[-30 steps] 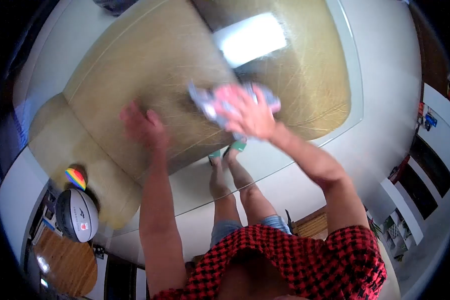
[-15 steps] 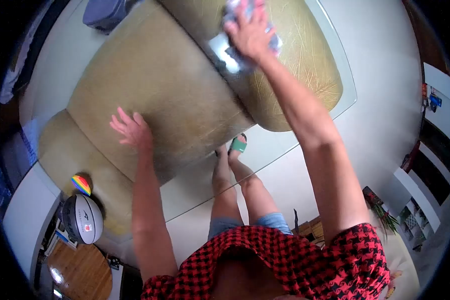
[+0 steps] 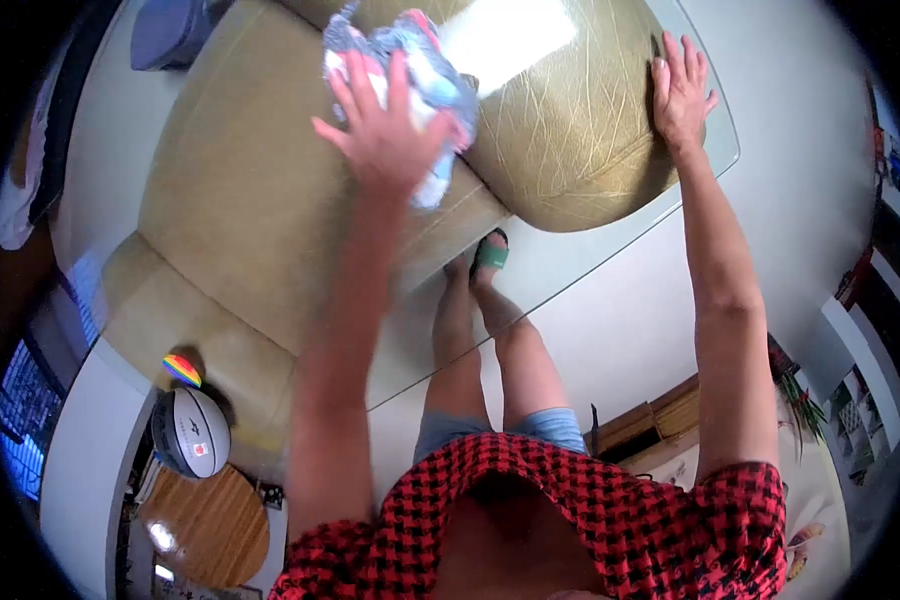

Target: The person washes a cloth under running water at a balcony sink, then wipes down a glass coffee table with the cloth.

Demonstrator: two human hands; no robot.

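A crumpled grey, white and pink cloth (image 3: pixel 428 75) lies on the tan leather sofa (image 3: pixel 260 150), near the seam between seat and backrest or cushion. My left hand (image 3: pixel 390 145) is over it, fingers spread across the fabric and palm pressing it down; the arm is slightly blurred. At the right, my right hand (image 3: pixel 682 95) rests on the outer edge of the rounded, creased sofa cushion (image 3: pixel 560 150). Its fingers are extended and nothing is in them. Bright light glares off the leather between the two hands.
A grey and white basketball (image 3: pixel 192 433) and a small rainbow-coloured ball (image 3: pixel 182 370) sit at the lower left on the sofa. Below them stands a round wooden stool or tabletop (image 3: pixel 210 525). A grey-blue box-like object (image 3: pixel 165 35) is at the upper left. My green slipper (image 3: pixel 493 250) shows below the sofa.
The cloth has passed from under my right hand to my left and lies further left. My right hand has shifted right to the cushion's edge. My left hand has moved up and right.
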